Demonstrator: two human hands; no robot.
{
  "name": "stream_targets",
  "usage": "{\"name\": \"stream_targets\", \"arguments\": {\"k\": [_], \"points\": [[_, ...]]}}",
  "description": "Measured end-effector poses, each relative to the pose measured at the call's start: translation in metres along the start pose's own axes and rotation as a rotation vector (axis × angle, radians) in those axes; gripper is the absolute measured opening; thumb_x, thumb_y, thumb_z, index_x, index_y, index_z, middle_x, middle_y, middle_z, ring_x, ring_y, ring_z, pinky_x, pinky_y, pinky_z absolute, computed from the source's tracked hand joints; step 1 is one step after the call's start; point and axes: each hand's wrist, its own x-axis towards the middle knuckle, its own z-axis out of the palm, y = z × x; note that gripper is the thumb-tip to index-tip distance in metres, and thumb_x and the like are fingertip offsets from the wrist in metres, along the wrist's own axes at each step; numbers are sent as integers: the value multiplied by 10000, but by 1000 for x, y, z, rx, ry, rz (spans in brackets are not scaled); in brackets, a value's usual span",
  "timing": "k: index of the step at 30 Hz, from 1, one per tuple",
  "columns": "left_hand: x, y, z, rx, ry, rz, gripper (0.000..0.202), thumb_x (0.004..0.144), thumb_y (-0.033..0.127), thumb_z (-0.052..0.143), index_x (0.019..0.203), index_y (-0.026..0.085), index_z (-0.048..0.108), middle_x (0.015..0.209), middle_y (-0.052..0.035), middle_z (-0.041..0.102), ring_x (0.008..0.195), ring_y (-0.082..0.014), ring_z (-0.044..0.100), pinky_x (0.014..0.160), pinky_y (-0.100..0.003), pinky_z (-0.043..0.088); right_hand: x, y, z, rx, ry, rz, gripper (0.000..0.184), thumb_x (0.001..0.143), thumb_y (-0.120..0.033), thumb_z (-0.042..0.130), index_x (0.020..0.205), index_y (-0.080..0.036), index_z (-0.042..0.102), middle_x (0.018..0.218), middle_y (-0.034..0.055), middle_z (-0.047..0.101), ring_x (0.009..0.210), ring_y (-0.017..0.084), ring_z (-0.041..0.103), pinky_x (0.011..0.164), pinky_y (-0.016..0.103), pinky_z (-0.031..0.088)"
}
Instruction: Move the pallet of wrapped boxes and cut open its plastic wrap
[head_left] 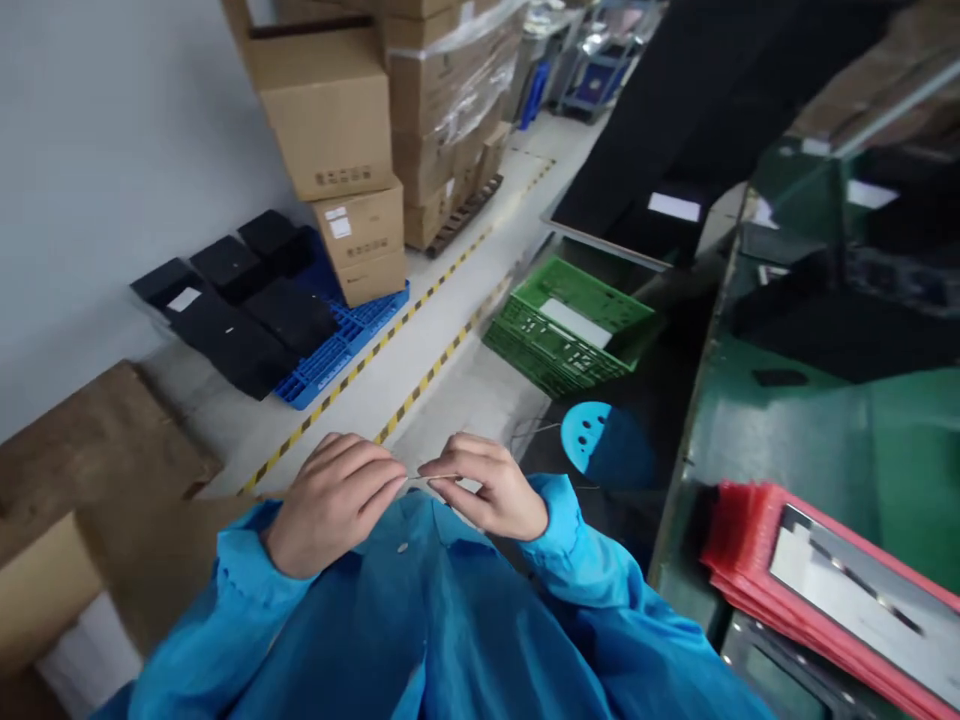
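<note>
Strand: a thin pale thread, possibly wire, too fine to tell, running between both hands.
Left hand: fingers curled, pinching the strand.
Right hand: fingertips closed on its other side.
Progress: strand held in the air above the collar, joined to nothing visible.
Clothing: blue work coat, button below the hands.
Nearby: green plastic crate upper center; red stack lower right.

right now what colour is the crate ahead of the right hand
Green, a plastic crate, shown best in the head view.
</note>
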Motion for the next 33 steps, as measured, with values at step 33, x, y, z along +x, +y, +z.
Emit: {"name": "stream_targets", "arguments": {"k": [33], "points": [[567, -504, 342, 101, -439, -773, 291, 872, 262, 410, 744, 171, 655, 785, -81, 724, 760, -221, 703, 687, -306, 569, 258, 581, -352, 823, 897, 893, 509, 645, -633, 757, 782, -156, 642, 639, 12, 577, 575, 114, 472, 584, 258, 377]]}}
